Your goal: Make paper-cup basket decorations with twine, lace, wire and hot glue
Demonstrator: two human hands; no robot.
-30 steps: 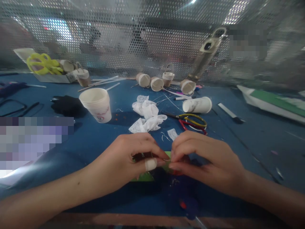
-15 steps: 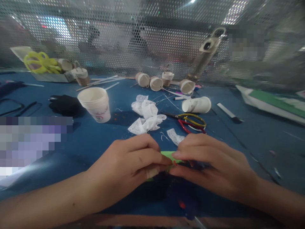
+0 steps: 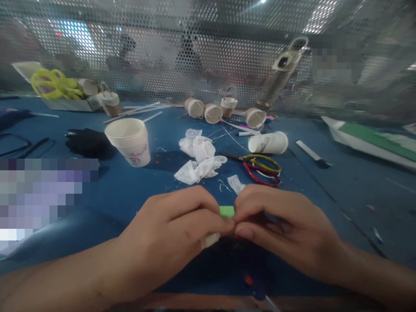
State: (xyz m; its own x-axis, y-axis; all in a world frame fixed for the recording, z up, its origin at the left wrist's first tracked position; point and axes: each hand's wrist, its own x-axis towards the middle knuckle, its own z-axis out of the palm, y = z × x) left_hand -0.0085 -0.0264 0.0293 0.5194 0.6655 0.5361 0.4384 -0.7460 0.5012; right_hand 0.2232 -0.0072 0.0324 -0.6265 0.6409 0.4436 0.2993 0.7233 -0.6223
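Note:
My left hand [image 3: 177, 229] and my right hand [image 3: 279, 225] meet fingertip to fingertip over the near part of the blue table [image 3: 325, 195]. Both are closed in a pinch on a small green piece [image 3: 226, 211] that shows between them; most of it is hidden by the fingers. A white bandage wraps one finger of my left hand. Just beyond the hands lie a small white paper scrap [image 3: 236, 183] and crumpled white paper [image 3: 199, 160].
A stack of white paper cups [image 3: 130, 141] stands at mid-left, a tipped cup [image 3: 269, 142] and red-and-yellow scissors [image 3: 260, 167] at mid-right. Small cut cups [image 3: 212, 112] line the perforated metal screen [image 3: 208, 52]. Yellow scissors [image 3: 52, 85] and a black object [image 3: 87, 142] lie left, a green-white sheet [image 3: 373, 138] right.
Both hands have closed in tighter together and slid slightly nearer to me; less of the green piece shows now than a second ago.

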